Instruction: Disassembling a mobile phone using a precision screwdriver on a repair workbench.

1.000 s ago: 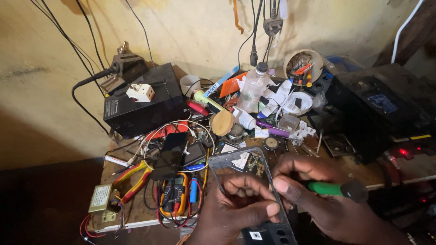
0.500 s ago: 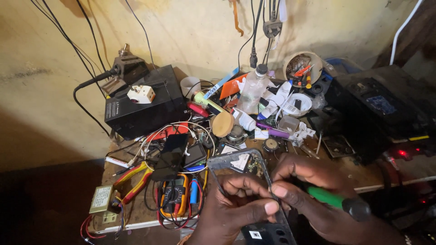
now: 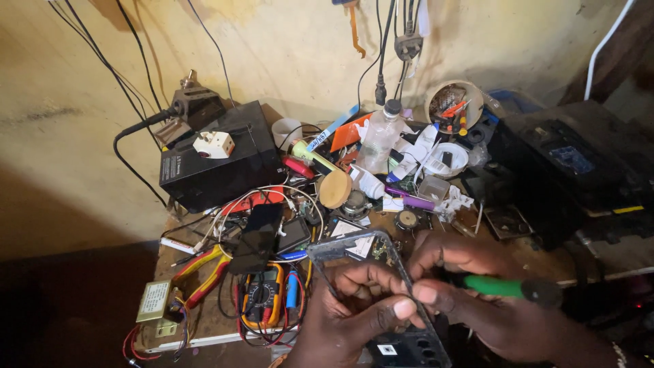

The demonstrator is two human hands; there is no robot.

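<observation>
A stained yellow wall (cables hanging) backs the cluttered wooden workbench.

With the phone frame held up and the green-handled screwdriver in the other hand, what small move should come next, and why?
Probably bring the screwdriver tip onto the phone frame. The left hand grips the frame's edge, tilted above the cluttered bench, while the right hand holds the tool level beside it; its tip is hidden behind the fingers.

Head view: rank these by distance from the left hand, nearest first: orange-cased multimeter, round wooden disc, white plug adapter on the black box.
From the left hand:
1. Orange-cased multimeter, just to its left at the bench's front edge.
2. Round wooden disc, above the hand, mid-bench.
3. White plug adapter, far upper left, on top of the black box by the wall.
</observation>
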